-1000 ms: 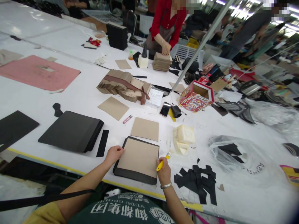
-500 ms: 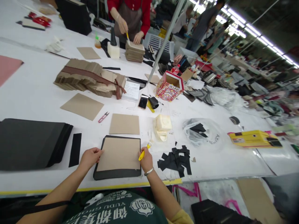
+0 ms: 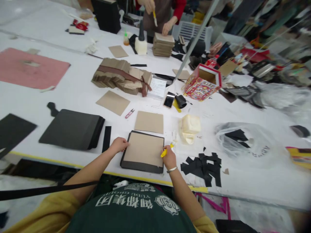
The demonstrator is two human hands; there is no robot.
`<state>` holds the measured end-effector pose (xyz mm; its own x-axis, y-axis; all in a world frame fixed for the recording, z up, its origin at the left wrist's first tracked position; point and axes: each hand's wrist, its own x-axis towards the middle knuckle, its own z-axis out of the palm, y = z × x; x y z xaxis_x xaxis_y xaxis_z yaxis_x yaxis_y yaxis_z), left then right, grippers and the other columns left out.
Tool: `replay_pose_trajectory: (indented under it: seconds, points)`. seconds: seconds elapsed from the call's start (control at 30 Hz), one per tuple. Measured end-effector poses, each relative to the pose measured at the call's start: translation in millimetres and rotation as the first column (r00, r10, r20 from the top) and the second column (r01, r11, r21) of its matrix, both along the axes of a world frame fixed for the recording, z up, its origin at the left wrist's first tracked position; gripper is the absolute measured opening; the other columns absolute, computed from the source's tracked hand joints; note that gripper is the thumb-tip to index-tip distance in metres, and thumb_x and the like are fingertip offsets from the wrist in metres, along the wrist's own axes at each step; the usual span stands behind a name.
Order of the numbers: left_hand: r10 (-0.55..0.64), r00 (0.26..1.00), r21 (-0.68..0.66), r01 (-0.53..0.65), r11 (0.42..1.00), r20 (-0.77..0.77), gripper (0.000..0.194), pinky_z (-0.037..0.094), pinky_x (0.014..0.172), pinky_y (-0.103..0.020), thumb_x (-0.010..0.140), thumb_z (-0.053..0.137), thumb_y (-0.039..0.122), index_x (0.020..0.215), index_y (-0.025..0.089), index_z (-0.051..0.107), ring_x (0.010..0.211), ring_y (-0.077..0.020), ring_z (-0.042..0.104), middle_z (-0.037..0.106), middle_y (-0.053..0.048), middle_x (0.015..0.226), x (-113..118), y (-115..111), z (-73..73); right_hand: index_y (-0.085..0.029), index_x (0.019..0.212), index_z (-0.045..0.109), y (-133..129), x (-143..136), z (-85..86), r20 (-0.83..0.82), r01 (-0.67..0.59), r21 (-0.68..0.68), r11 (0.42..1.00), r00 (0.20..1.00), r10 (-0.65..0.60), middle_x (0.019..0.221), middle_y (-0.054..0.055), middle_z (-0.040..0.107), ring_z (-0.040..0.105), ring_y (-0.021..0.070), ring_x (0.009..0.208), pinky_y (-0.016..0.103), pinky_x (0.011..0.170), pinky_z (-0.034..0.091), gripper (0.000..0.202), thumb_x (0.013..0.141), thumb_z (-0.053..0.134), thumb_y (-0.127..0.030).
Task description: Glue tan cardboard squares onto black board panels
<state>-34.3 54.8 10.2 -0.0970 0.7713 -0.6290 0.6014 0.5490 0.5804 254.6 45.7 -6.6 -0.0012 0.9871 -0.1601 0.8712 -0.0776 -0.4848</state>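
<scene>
A beige cardboard sheet (image 3: 145,149) lies on black sheets (image 3: 142,167), whose dark margin shows most along the near side. At the left edge, my left hand (image 3: 119,145) pinches the cardboard between thumb and fingers. My right hand (image 3: 170,159) is closed round a yellow-handled brush (image 3: 167,152), bristles pointing away from me, and rests by the right edge of the same sheet. Just beyond lies another beige board (image 3: 149,122). A cream-coloured cut-open plastic container (image 3: 190,127) stands to the right of it.
Black strips (image 3: 202,168) are heaped at right, near a clear plastic bag (image 3: 233,139). Left of me are a black sheet stack (image 3: 71,129) and one black strip (image 3: 107,138). Thread snips (image 3: 129,113), a phone (image 3: 169,99) and bundled boards (image 3: 119,76) lie farther back. A co-worker's hands (image 3: 167,27) work opposite.
The view has swung left, so everything sits farther right in the picture. My hands keep their places at the cardboard's edges. The co-worker's brush has lifted off the board pile.
</scene>
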Motion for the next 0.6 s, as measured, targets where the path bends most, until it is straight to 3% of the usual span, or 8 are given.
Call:
replay_pose_trajectory:
  seconds: [0.17,0.6]
  points:
    - [-0.039,0.998,-0.031,0.037,0.999,-0.053,0.021,0.036,0.044,-0.021,0.059,0.062,0.034,0.055,0.014,0.058,0.039,-0.0108,0.048,0.049,0.002,0.04,-9.3,9.3,1.4,-0.018,0.089,0.049,2.7,-1.4,-3.5,0.037,-0.042,-0.001,0.999,0.998,0.042,0.056,-0.003,0.046,0.042,0.0115,0.049,0.022,0.051,0.025,0.017,0.076,0.044,-0.028]
    - [-0.142,0.979,0.003,0.144,0.99,-0.144,0.02,0.036,0.048,-0.022,0.064,0.057,0.034,0.061,0.015,0.06,0.041,-0.0122,0.051,0.052,0.0,0.043,-8.2,1.9,-1.1,-0.018,0.087,0.048,-2.1,-4.4,-0.9,0.042,-0.053,0.03,0.998,0.998,0.051,0.061,-0.001,0.05,0.045,0.0128,0.053,0.023,0.053,0.028,0.015,0.076,0.043,-0.026]
